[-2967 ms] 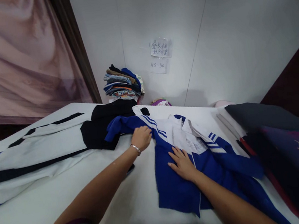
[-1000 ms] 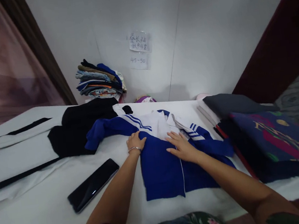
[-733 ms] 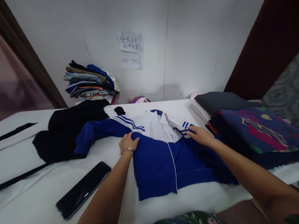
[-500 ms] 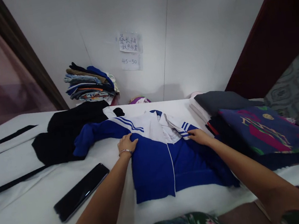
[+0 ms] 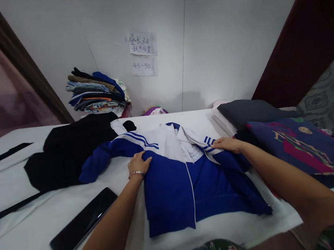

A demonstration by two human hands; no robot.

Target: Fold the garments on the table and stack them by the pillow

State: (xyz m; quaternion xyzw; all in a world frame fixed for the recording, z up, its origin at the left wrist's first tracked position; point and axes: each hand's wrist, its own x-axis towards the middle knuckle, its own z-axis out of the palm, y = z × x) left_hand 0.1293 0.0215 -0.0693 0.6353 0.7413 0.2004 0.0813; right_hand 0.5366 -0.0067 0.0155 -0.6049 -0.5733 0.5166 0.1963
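A blue and white zip jacket [image 5: 168, 185] with striped shoulders lies front side up on the white table. My left hand [image 5: 139, 163], wearing a bracelet, is at the jacket's left side just under the sleeve, its fingers closed on the cloth. With my right hand [image 5: 228, 144] I pinch the striped right shoulder, and the fabric there is slightly raised and creased. The left sleeve [image 5: 94, 164] stretches out to the left over a black garment [image 5: 55, 159]. Part of the right sleeve is hidden under my right hand and forearm.
A black phone [image 5: 84, 224] lies left of my left forearm. A stack of folded clothes [image 5: 97, 91] stands at the back left. Folded garments, among them a purple printed one [image 5: 302, 147], are piled on the right. Paper notes [image 5: 142, 45] hang on the wall.
My right hand has moved slightly right and up with the striped shoulder, opening a fold there. My left hand stays on the jacket's left side. The view has shifted a little.
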